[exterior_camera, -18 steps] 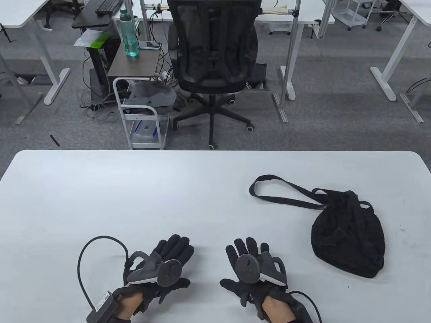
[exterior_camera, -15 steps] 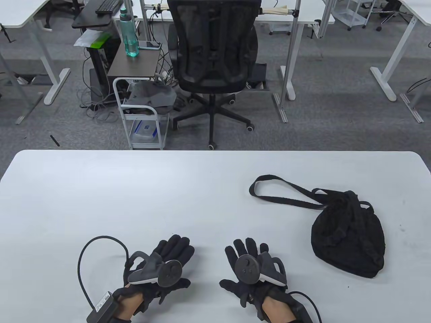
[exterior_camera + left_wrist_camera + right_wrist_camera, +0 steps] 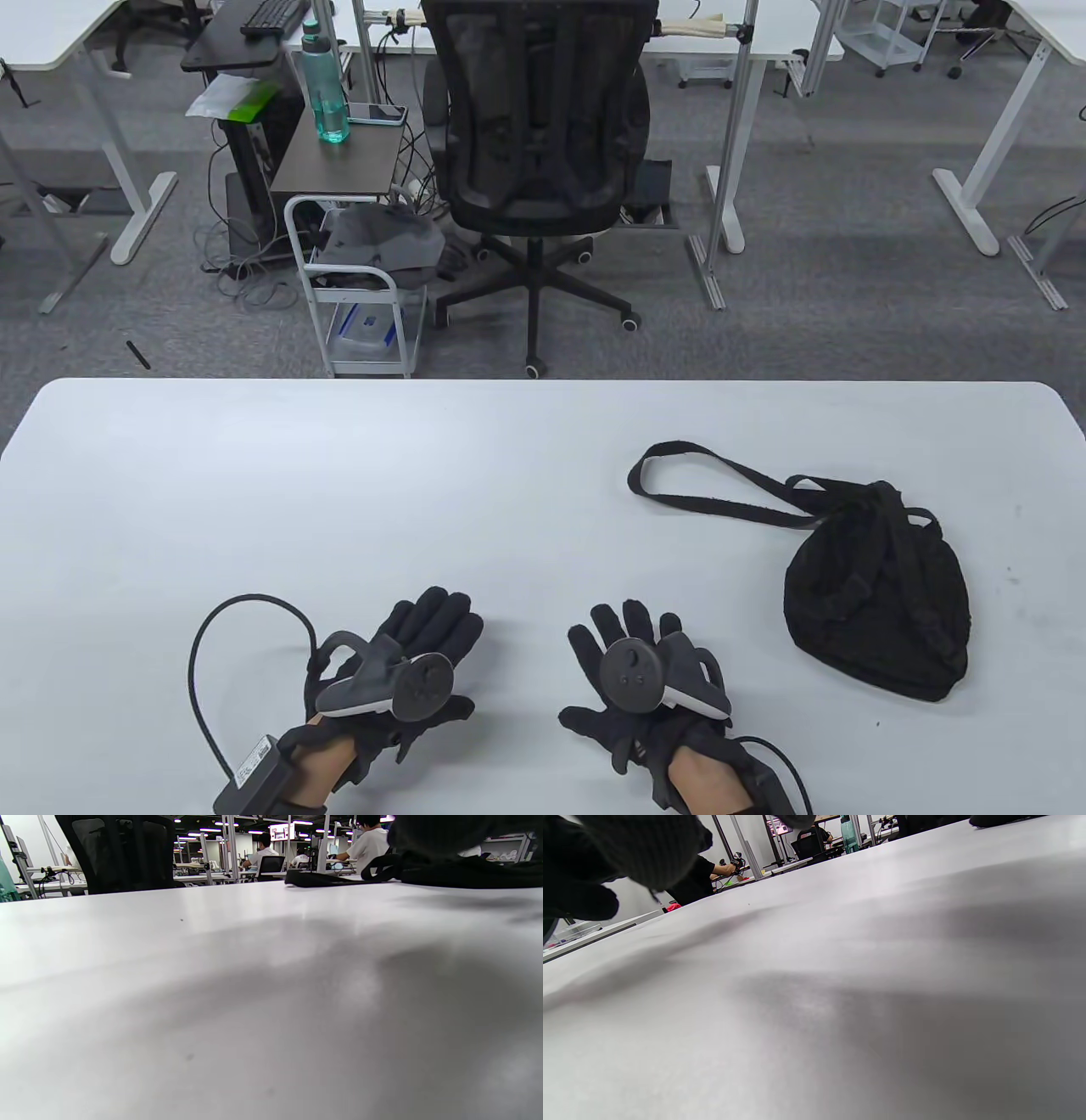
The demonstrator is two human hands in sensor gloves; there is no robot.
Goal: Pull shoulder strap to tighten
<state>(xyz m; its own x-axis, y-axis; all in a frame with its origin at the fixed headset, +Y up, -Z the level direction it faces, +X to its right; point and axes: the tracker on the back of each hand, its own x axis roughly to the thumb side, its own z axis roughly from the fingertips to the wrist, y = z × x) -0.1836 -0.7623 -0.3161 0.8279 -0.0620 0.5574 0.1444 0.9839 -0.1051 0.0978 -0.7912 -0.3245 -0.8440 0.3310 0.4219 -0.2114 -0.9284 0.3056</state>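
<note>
Table view: my left hand (image 3: 407,671) and right hand (image 3: 636,679) lie flat, fingers spread, grasping nothing; I should pin the black bag (image 3: 878,594) and draw its shoulder strap (image 3: 721,484) steadily.

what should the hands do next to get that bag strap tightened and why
Probably reach the right hand toward the black drawstring bag. Both hands lie flat and empty on the white table, the left hand farther from it. The shoulder strap trails loose to the bag's left, untouched, so nothing can be pulled until a hand grips it.
</note>
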